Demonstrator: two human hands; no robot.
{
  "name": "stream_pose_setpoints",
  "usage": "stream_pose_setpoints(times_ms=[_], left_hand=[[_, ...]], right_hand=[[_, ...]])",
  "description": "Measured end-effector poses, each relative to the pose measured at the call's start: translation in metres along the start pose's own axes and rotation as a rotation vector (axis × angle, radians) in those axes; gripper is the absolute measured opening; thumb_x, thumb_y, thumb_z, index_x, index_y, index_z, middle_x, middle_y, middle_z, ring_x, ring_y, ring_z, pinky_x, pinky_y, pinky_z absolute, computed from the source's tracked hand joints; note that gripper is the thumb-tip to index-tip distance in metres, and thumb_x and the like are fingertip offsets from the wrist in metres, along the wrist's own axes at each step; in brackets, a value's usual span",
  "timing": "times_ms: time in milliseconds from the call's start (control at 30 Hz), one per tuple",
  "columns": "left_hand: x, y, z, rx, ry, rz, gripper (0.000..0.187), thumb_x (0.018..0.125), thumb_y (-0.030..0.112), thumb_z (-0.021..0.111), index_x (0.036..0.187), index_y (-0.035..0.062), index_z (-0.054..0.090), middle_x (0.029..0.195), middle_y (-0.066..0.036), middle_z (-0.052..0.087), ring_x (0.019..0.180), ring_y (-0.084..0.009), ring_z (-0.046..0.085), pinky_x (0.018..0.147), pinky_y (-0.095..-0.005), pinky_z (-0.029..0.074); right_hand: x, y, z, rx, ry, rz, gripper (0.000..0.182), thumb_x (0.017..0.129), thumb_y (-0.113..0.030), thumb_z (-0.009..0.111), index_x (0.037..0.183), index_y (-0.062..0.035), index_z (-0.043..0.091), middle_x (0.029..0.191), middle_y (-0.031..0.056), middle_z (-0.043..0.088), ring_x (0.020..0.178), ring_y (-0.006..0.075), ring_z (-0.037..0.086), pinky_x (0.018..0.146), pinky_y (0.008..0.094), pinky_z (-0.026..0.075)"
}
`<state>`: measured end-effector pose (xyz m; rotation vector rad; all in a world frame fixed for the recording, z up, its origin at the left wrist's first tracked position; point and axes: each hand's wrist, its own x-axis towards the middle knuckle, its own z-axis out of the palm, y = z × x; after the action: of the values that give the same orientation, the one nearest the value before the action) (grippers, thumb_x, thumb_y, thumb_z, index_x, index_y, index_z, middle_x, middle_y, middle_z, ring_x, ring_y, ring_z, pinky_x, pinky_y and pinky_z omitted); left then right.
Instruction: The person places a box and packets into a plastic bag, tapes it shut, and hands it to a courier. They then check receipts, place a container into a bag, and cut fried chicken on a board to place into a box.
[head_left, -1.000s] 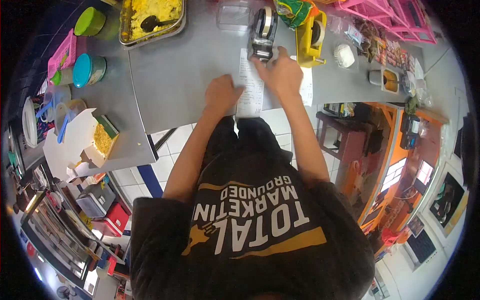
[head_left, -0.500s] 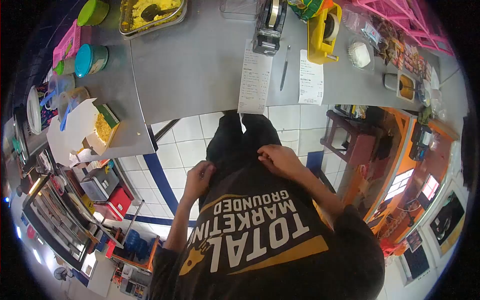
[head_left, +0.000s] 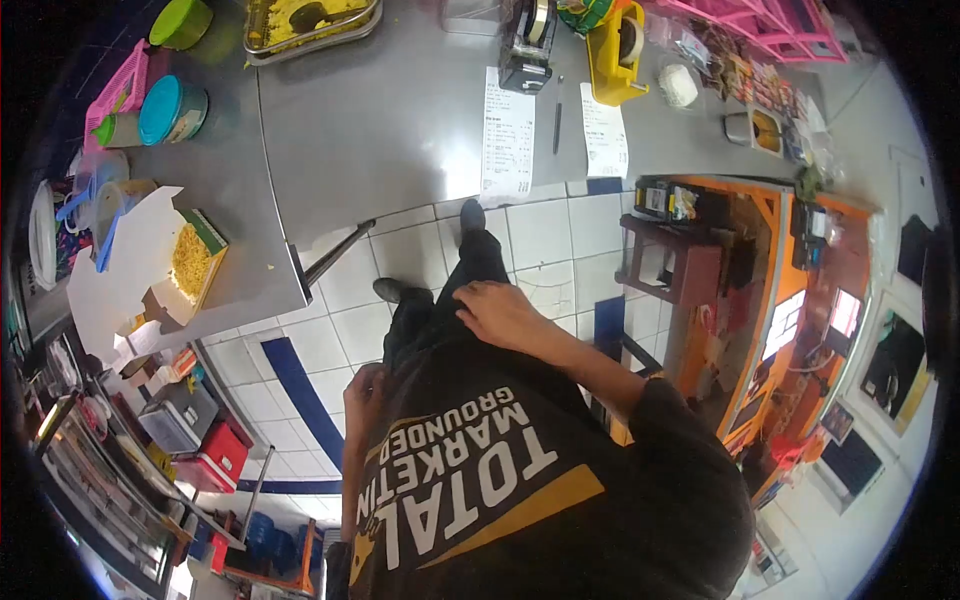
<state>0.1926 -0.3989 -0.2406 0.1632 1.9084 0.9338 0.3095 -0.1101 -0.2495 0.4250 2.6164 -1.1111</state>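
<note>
Black trousers [head_left: 470, 275] lie under the flat right hand [head_left: 497, 310].

Beside the black tape dispenser [head_left: 526, 45] on the steel counter [head_left: 400, 120]: two receipts [head_left: 508, 140] [head_left: 604, 142], one pen [head_left: 557, 125], one yellow tape dispenser [head_left: 617, 50]; farther left, one food tray [head_left: 305, 22], two lidded tubs [head_left: 172, 108] [head_left: 182, 20].

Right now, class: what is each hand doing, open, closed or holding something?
Left hand: curled against the dark shirt at the hip; whether its grip holds anything cannot be told.
Right hand: open, fingers spread flat on the dark trousers, holding nothing.
</note>
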Motion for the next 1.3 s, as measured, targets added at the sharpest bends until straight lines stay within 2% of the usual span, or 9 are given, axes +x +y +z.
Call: stream_pose_setpoints(times_ms=[333, 600, 667, 733, 767, 867, 1033, 1167, 1300], left_hand=[[0.004, -0.06, -0.096, -0.009, 0.012, 0.056, 0.02, 0.099, 0.015, 0.05, 0.107, 0.0, 0.061, 0.094, -0.01, 0.069, 0.087, -0.0181, 0.068, 0.074, -0.0298, 0.051], [0.05, -0.046, -0.065, 0.125, 0.068, 0.186, 0.019, 0.093, 0.013, 0.054, 0.093, -0.0025, 0.065, 0.085, -0.014, 0.067, 0.079, -0.0225, 0.063, 0.073, -0.0351, 0.049], [0.061, 0.001, -0.029, 0.146, -0.117, 0.208, 0.021, 0.094, 0.015, 0.054, 0.095, -0.0026, 0.065, 0.081, -0.012, 0.066, 0.079, -0.022, 0.063, 0.073, -0.035, 0.05], [0.112, -0.033, 0.0, 0.212, -0.36, 0.434, 0.024, 0.097, 0.02, 0.054, 0.094, -0.0014, 0.063, 0.084, -0.009, 0.066, 0.079, -0.0161, 0.063, 0.072, -0.0318, 0.052], [0.12, -0.024, 0.017, 0.009, -0.529, 0.268, 0.023, 0.098, 0.02, 0.052, 0.094, -0.0012, 0.061, 0.084, -0.01, 0.066, 0.078, -0.0143, 0.063, 0.069, -0.0302, 0.052], [0.145, -0.014, 0.055, 0.496, -0.704, 0.393, 0.023, 0.095, 0.022, 0.054, 0.095, 0.0002, 0.061, 0.085, -0.016, 0.067, 0.082, -0.0242, 0.066, 0.074, -0.0366, 0.053], [0.228, -0.125, 0.085, 1.299, -0.818, 0.749, 0.032, 0.088, 0.032, 0.053, 0.094, 0.0019, 0.064, 0.095, -0.023, 0.066, 0.094, -0.0438, 0.062, 0.083, -0.0515, 0.048], [0.186, -0.103, 0.148, 1.537, -0.847, 0.352, 0.04, 0.088, 0.036, 0.048, 0.098, 0.0012, 0.065, 0.104, -0.025, 0.065, 0.101, -0.045, 0.06, 0.089, -0.0522, 0.047], [0.208, -0.167, 0.193, 1.645, -0.949, 0.416, 0.045, 0.089, 0.038, 0.047, 0.111, 0.002, 0.063, 0.108, -0.024, 0.065, 0.102, -0.0429, 0.062, 0.088, -0.0491, 0.05]], right_hand=[[0.002, -0.077, 0.052, 0.041, 0.009, 0.14, 0.028, 0.088, -0.02, 0.06, 0.106, 0.0001, 0.06, 0.102, 0.0182, 0.066, 0.095, 0.0337, 0.065, 0.082, 0.0424, 0.053], [-0.009, -0.057, 0.015, 0.02, 0.27, 0.35, 0.026, 0.087, -0.023, 0.06, 0.105, -0.0041, 0.062, 0.098, 0.0164, 0.066, 0.09, 0.0339, 0.064, 0.077, 0.0445, 0.052], [-0.04, -0.041, 0.017, 0.039, 0.421, 0.4, 0.026, 0.087, -0.023, 0.06, 0.105, -0.0045, 0.062, 0.098, 0.0157, 0.066, 0.09, 0.0344, 0.064, 0.078, 0.0442, 0.052], [-0.084, -0.039, 0.024, 0.067, 0.548, 0.585, 0.027, 0.088, -0.024, 0.059, 0.106, -0.0047, 0.062, 0.098, 0.0162, 0.066, 0.091, 0.035, 0.064, 0.078, 0.045, 0.052], [-0.103, -0.035, 0.04, 0.083, 0.611, 0.704, 0.026, 0.088, -0.024, 0.059, 0.106, -0.0047, 0.062, 0.098, 0.0168, 0.066, 0.091, 0.0352, 0.064, 0.077, 0.0455, 0.052], [-0.153, -0.013, 0.11, 0.138, 0.708, 0.954, 0.028, 0.088, -0.027, 0.06, 0.105, -0.005, 0.062, 0.098, 0.0177, 0.066, 0.091, 0.0357, 0.065, 0.075, 0.0465, 0.053], [-0.18, 0.05, 0.235, 0.409, 0.383, 1.165, 0.039, 0.088, -0.033, 0.057, 0.111, -0.0027, 0.058, 0.108, 0.0217, 0.063, 0.099, 0.0376, 0.064, 0.083, 0.0476, 0.053], [-0.193, 0.112, 0.317, 0.461, 0.446, 1.186, 0.048, 0.087, -0.04, 0.059, 0.118, -0.0036, 0.056, 0.119, 0.023, 0.058, 0.106, 0.0407, 0.059, 0.084, 0.0506, 0.052], [-0.234, 0.163, 0.325, 0.482, 0.373, 1.228, 0.055, 0.085, -0.045, 0.061, 0.122, -0.0046, 0.055, 0.123, 0.0224, 0.056, 0.117, 0.0424, 0.052, 0.088, 0.0556, 0.049]])
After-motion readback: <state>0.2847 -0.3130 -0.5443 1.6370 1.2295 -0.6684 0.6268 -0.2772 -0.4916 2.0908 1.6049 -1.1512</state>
